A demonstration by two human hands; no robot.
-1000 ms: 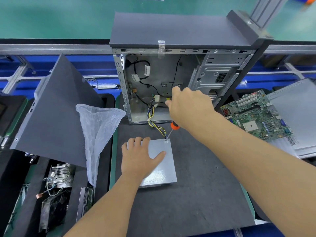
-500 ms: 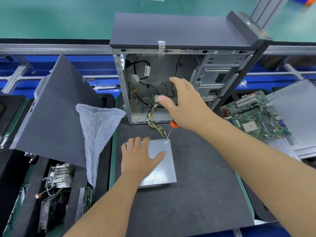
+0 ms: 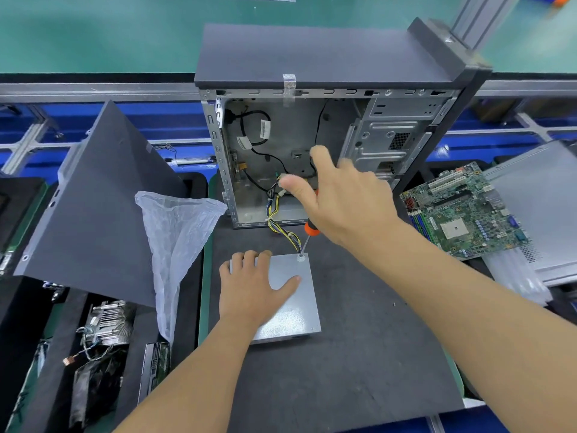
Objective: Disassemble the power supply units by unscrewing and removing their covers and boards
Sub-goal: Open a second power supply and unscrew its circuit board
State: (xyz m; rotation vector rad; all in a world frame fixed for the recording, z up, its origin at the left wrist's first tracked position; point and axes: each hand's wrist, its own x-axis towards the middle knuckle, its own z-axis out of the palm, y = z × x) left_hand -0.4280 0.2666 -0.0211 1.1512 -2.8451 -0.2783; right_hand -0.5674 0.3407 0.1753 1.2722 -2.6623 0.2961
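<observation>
A flat grey power supply unit (image 3: 293, 307) lies on the black mat (image 3: 359, 354). My left hand (image 3: 253, 289) rests flat on its left half, fingers curled over the far edge and thumb spread. An orange-handled screwdriver (image 3: 310, 231) stands tilted with its tip in a screw (image 3: 301, 257) at the unit's far right corner. My right hand (image 3: 340, 198) sits over the handle with thumb and index finger stretched out straight; the palm hides most of the handle. A bundle of yellow and black wires (image 3: 281, 223) runs from the unit into the open computer case (image 3: 312, 157).
A dark side panel (image 3: 93, 207) leans at the left, with a clear plastic bag (image 3: 178, 245) beside it. A green motherboard (image 3: 462, 210) and a grey cover (image 3: 543, 207) lie at the right. Heatsinks and parts (image 3: 103, 326) fill the lower-left trays.
My right hand has gone from fingers curled round the screwdriver handle to thumb and fingers spread over it, and has shifted slightly left. The left hand and the unit have stayed put.
</observation>
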